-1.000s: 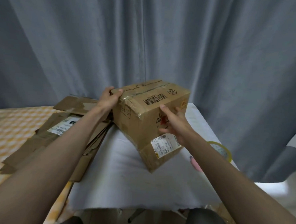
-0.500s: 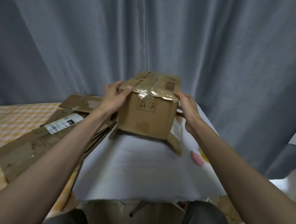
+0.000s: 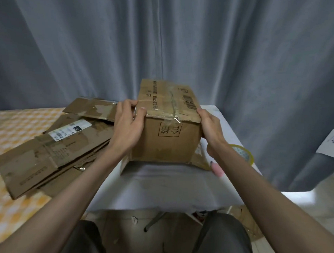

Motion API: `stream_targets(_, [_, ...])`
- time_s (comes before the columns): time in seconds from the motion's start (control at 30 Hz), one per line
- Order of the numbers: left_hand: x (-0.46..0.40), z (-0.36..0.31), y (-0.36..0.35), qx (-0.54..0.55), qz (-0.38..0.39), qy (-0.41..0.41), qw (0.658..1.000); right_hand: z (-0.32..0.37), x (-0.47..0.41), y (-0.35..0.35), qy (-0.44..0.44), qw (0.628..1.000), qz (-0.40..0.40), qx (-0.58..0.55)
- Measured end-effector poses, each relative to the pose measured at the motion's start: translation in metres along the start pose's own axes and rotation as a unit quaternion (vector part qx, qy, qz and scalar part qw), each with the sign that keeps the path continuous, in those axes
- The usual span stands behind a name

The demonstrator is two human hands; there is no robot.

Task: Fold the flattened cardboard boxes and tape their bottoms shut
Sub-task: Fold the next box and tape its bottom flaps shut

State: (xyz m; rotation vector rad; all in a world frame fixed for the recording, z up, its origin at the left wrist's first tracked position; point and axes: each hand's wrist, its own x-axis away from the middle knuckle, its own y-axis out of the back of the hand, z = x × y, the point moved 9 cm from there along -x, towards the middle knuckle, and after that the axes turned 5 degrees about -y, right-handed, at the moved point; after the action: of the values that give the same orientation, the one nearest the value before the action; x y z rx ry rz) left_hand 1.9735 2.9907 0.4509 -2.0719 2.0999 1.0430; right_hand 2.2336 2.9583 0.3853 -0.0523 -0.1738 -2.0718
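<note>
1. The folded box [image 3: 169, 124] stood at the middle of the white-covered table [image 3: 160, 183], taped face up, its lower flaps splayed on the cloth.
2. The left hand [image 3: 127, 128] grasped the box's 9 o'clock side, thumb hooked over the top edge; the right hand [image 3: 209, 126] gripped the 3 o'clock side, fingers curled round the corner.
3. The tape at the near top edge looked wrinkled and partly lifted; hard squeezing could likely peel it and reopen the seam.
4. The splayed flaps might catch on the cloth if the box were turned, dragging the cloth.
5. The tape roll [image 3: 243, 154] and a pink cutter [image 3: 217, 168] lay at about 4 o'clock, near the table's edge; a swung elbow could knock them off.
6. The flattened cardboard [image 3: 53, 147] at 9 o'clock overhung the table and might slide if bumped.
</note>
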Motion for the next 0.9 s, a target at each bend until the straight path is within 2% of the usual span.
stream_targets(0.17, [0.001, 0.003, 0.007, -0.025, 0.010, -0.041, 0.999, -0.008, 0.007, -0.009, 0.022, 0.999, 0.003, -0.026])
stream_targets(0.33, [0.006, 0.014, -0.002, -0.036, 0.076, -0.086, 0.993, -0.009, 0.012, -0.018, 0.041, 0.999, 0.007, -0.002])
stream_targets(0.4, [0.010, 0.020, -0.004, -0.034, 0.096, -0.078, 0.992, -0.012, 0.014, -0.019, 0.040, 0.999, 0.007, 0.003])
stream_targets(0.63, [0.042, 0.035, 0.002, -0.065, 0.093, -0.092, 0.989, -0.016, 0.015, -0.025, 0.049, 0.998, 0.022, 0.044])
stream_targets(0.7, [0.046, 0.037, 0.005, -0.120, 0.100, -0.110, 0.982, -0.015, 0.016, -0.030, 0.067, 0.995, 0.033, 0.060])
stream_targets(0.77, [0.047, 0.026, 0.001, -0.168, 0.123, -0.168, 0.963, -0.015, 0.018, -0.034, 0.080, 0.993, 0.041, 0.071])
stream_targets(0.9, [0.034, -0.005, -0.015, -0.173, 0.176, -0.205, 0.947, -0.011, 0.023, -0.036, 0.100, 0.988, 0.066, 0.097])
